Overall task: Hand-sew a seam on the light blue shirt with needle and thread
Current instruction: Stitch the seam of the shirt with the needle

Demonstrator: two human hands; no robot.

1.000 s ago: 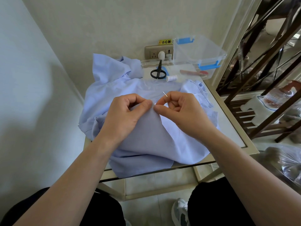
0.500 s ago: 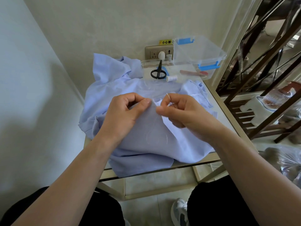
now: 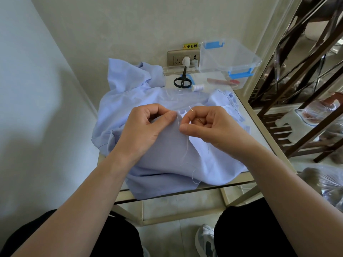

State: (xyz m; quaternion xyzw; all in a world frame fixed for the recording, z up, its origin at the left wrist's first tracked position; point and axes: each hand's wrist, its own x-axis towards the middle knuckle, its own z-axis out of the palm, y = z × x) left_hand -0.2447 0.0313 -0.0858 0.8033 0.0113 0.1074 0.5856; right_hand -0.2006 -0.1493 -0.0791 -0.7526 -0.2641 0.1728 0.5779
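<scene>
1. The light blue shirt point(image 3: 167, 160) lies crumpled on the bench point(image 3: 263, 143) and covers most of its top. The near edge of the shirt hangs a little over the front rim.
2. The left hand point(image 3: 146, 130) pinches a raised fold of the shirt between thumb and forefinger. The other fingers are curled.
3. The right hand point(image 3: 209, 128) is just beside the left one, with fingers curled. It holds the needle point(image 3: 191, 109), whose thin end points up and away above the forefinger.
4. A pale thread point(image 3: 178, 121) goes down from the fold between the hands and lies loose over the cloth, with a small loop near the front.
5. Behind the shirt lie black scissors point(image 3: 182, 81) and a white spool point(image 3: 198, 87), beside a clear plastic box point(image 3: 228, 58) with blue clips.
</scene>
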